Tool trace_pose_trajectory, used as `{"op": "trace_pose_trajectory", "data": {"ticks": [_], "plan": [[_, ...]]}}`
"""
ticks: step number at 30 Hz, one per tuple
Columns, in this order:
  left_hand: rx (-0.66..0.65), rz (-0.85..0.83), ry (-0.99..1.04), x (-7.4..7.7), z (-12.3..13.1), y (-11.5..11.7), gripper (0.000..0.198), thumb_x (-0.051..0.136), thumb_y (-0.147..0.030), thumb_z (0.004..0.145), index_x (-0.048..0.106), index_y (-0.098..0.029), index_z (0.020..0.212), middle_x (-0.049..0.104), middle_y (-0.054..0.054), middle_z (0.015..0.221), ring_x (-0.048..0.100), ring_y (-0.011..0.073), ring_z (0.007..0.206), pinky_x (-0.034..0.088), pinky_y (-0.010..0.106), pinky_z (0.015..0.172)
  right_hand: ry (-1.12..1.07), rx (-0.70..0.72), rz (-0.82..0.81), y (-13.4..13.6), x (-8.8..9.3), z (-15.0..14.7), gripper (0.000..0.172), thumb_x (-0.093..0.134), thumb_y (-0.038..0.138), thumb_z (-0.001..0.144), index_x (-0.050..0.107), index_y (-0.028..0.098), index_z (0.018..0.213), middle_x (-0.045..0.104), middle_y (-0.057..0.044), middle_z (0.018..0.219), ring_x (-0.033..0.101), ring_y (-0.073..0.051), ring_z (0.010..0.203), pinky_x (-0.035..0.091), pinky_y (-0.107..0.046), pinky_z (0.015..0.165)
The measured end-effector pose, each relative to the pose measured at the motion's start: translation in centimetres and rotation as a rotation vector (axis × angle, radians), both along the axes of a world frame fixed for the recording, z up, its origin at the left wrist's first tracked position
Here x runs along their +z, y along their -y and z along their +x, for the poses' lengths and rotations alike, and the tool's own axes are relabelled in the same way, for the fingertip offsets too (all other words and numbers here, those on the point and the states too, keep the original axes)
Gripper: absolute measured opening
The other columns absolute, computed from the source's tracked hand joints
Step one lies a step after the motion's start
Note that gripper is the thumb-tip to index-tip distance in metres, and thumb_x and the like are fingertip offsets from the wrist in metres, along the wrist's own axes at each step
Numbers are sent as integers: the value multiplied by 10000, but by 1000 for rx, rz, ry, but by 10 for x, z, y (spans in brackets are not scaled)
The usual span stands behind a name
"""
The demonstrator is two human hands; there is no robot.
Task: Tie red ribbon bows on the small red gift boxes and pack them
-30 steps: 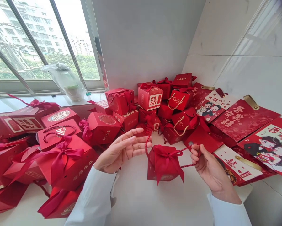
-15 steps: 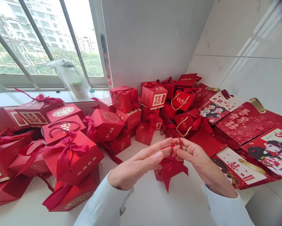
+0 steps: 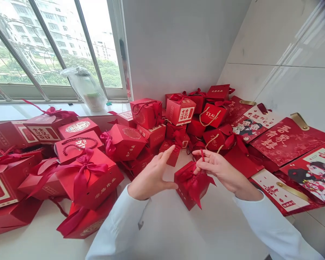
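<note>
A small red gift box (image 3: 188, 196) with a dark red ribbon bow (image 3: 192, 184) stands tilted over the white tabletop (image 3: 162, 231). My right hand (image 3: 215, 169) pinches the twisted red cord handle (image 3: 202, 156) at the box's top. To the left of the box is my left hand (image 3: 153, 175), thumb and fingers spread wide with nothing between them. Its thumb tip reaches close to the box's left corner; whether it touches I cannot tell. The box's far side is partly hidden by my right hand.
Many red boxes are heaped at the left, one with a large bow (image 3: 85, 168), and at the back (image 3: 180, 110). Flat red gift bags (image 3: 287, 144) lie at the right. A plastic-wrapped cup (image 3: 93, 95) stands on the windowsill by the barred window.
My left hand has come away from the cord and moved left, its fingers parting. The box has turned and shows more of its side. My right hand still pinches the cord.
</note>
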State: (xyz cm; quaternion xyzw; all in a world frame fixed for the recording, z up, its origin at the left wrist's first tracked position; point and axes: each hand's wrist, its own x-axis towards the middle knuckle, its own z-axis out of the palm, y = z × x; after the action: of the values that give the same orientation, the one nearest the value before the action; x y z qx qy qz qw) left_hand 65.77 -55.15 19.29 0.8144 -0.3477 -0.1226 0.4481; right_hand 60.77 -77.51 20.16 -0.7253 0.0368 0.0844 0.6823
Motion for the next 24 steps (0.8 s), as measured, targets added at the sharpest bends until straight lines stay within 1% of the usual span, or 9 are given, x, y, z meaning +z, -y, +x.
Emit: {"op": "trace_pose_trajectory", "data": {"ticks": [3,5,7,9,13,16,19,22,24], "plan": [[-74,69,1,-22,13,9,1307,841,-380,506,-10,-201,1481,173,207,1505,179,388,1377,233,562,1090,-22,-28,20,2,12,9,434,681,312,769,481,159,1122,668,-13,692,621,-141,713,438,-229,637],[-142,3,-10,-40,18,22,1447,860,-423,446,-142,-175,1460,19,234,1522,84,394,1398,182,567,1105,-38,-47,37,4,21,15,393,669,248,779,487,157,1114,668,-16,690,619,-128,702,449,-214,636],[-164,-137,-1,-56,21,38,1512,867,-437,424,-235,-185,1428,-45,238,1518,41,385,1404,160,565,1110,-55,-71,61,8,30,22,342,648,190,788,501,156,1094,666,-18,692,620,-117,683,469,-210,648],[-121,-295,13,-69,22,52,1518,873,-418,428,-261,-193,1413,44,246,1502,85,376,1400,179,557,1104,-65,-97,103,11,39,27,289,634,144,784,525,159,1052,652,-5,690,619,-107,662,488,-212,663],[83,-444,26,-80,20,67,1362,850,-371,503,-158,-299,1417,350,156,1352,355,319,1289,285,517,1058,-68,-122,101,14,52,32,234,617,113,772,550,158,991,615,17,678,605,-96,642,500,-216,668],[177,-444,22,-77,19,66,1283,840,-369,506,-81,-380,1399,454,81,1228,458,279,1184,346,492,1012,-112,-39,-181,16,57,35,305,641,130,735,540,145,1022,613,15,651,586,-110,617,473,-227,617],[219,-408,45,-71,18,62,1289,847,-387,477,-38,-346,1413,462,96,1226,440,297,1194,338,505,1009,-117,48,-571,22,58,39,406,637,143,692,517,137,1080,617,18,630,586,-138,621,437,-241,593],[231,-363,65,-67,15,61,1263,834,-394,490,-20,-340,1419,444,110,1264,431,315,1202,324,529,1005,22,-8,-1094,24,57,42,490,601,153,668,503,147,1149,641,-3,677,616,-197,722,395,-258,583],[222,-337,47,-65,10,64,1262,833,-370,486,-26,-377,1410,444,99,1278,443,319,1193,331,530,990,141,-49,-1451,21,56,42,474,570,151,674,529,169,1145,660,-34,738,621,-235,788,348,-266,556]]}}
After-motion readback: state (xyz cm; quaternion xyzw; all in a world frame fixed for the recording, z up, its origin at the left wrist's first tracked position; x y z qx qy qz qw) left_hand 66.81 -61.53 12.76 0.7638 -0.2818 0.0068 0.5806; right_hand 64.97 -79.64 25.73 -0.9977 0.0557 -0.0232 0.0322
